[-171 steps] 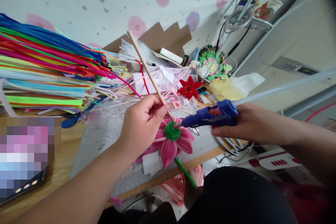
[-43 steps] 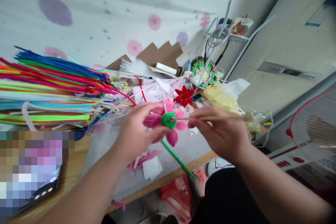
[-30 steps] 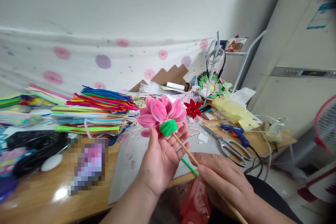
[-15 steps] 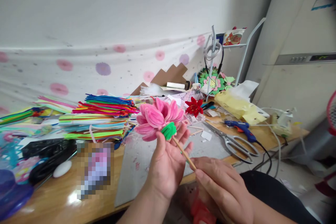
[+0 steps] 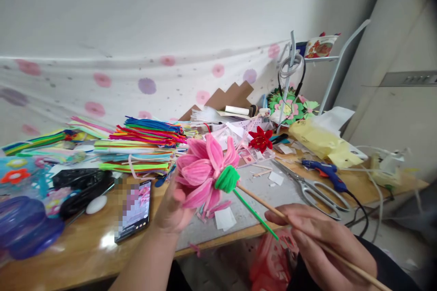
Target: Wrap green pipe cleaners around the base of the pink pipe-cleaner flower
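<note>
Head view: the left hand [image 5: 172, 209] holds the pink fuzzy-wire flower [image 5: 205, 168] up above the wooden counter [image 5: 85, 254], its fingers closed behind the petals and mostly hidden by them. The right hand [image 5: 327, 245] grips a thin wooden stick [image 5: 262, 198] whose tip reaches the round green fuzzy base [image 5: 227, 178]. The flower looks to me complete, with a green wire stem [image 5: 256, 213]; the blue glue gun [image 5: 324, 172] lies on the counter, well apart. Whether stick and base are joined I cannot tell, and the stick's far end is cut off.

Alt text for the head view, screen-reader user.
A person's left hand holds up a pink pipe-cleaner flower while the right hand grips a wooden stick that reaches its green base. Behind, a cluttered wooden table carries stacked coloured pipe cleaners, scissors, a blue glue gun and a phone.
</note>
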Motion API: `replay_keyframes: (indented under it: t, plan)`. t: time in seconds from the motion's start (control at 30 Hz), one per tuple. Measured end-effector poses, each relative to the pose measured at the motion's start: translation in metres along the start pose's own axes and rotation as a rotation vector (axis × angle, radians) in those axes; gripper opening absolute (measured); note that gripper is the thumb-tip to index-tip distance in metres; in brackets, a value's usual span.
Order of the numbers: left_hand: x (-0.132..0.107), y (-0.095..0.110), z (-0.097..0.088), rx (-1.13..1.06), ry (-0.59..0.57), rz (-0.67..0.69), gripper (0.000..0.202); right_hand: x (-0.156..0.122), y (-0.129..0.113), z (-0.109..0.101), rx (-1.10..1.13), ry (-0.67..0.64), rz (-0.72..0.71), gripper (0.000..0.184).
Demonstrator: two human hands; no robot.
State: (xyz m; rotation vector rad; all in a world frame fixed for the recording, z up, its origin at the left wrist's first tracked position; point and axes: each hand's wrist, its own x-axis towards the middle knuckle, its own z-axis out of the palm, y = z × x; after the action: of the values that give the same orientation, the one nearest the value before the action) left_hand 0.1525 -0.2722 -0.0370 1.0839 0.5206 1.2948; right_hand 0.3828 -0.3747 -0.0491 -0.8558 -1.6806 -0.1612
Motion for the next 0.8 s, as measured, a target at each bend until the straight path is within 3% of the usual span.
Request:
replay_keyframes:
  t: [0.17, 0.3, 0.47, 0.57, 0.67, 0.8]
  plan:
    - [-0.003, -0.003, 0.003, -0.05, 0.101, 0.033, 0.065, 0.003, 0.004, 0.0, 0.119, -0.048, 0.05, 0.031]
    - [-0.004, -0.007, 0.006, -0.105, 0.096, 0.048, 0.056, -0.001, 0.007, 0.006, 0.219, 0.032, 0.161, 0.029]
    - [-0.004, -0.012, 0.007, -0.142, 0.101, 0.039, 0.05, -0.002, 0.009, 0.018, 0.335, 0.117, 0.353, 0.011]
    - [-0.004, -0.014, 0.006, -0.154, 0.123, 0.036, 0.048, -0.002, 0.012, 0.024, 0.449, 0.15, 0.471, 0.013]
    - [-0.003, -0.015, 0.004, -0.175, 0.167, 0.028, 0.045, 0.001, 0.015, 0.023, 0.447, 0.083, 0.426, 0.009]
    - [-0.003, -0.017, 0.0, -0.201, 0.212, 0.0, 0.043, 0.01, 0.015, 0.015, 0.331, -0.071, 0.196, 0.025]
